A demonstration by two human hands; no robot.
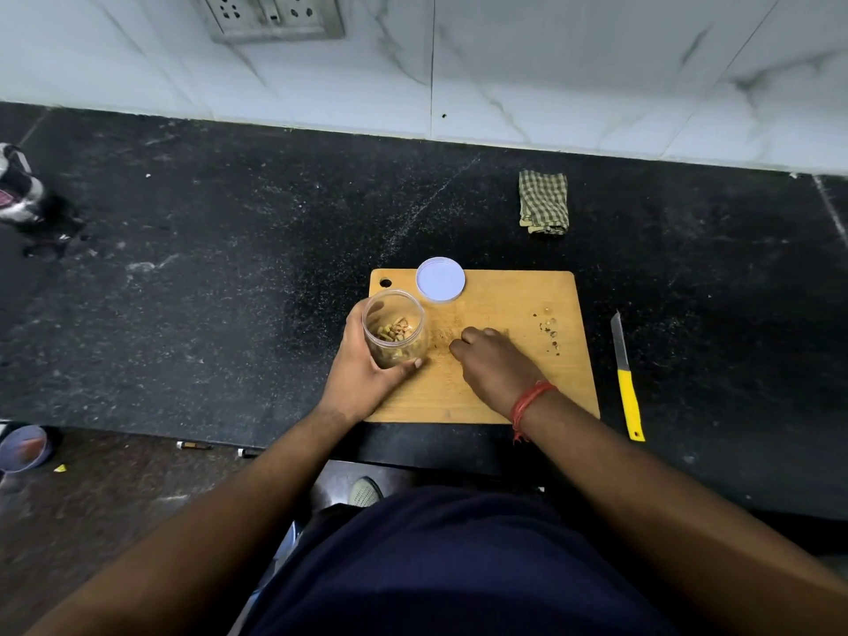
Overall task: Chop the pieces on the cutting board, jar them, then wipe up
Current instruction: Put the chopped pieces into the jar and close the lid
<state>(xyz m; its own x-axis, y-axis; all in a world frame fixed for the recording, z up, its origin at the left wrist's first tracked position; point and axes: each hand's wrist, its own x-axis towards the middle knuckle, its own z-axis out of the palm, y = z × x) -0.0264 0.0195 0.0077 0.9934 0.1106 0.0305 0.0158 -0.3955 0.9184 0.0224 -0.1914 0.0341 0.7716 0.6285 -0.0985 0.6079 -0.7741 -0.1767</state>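
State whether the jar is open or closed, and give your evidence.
Open. The jar, gripped by the left hand, shows a bare mouth with pieces inside; its lid lies apart on the cutting board.

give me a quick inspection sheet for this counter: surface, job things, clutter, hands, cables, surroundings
surface: black speckled counter, dusty streaks; wooden cutting board near the front edge
job's things: clear jar with chopped pieces, tilted at the board's left edge; lid off, on the board; scraps on the board's right; yellow-handled knife right of the board; checked cloth behind
clutter: blurred container far left
hands: left hand holds the jar; right hand rests fingers curled on the board
cables: nothing seen
surroundings: marble-tiled wall, socket plate
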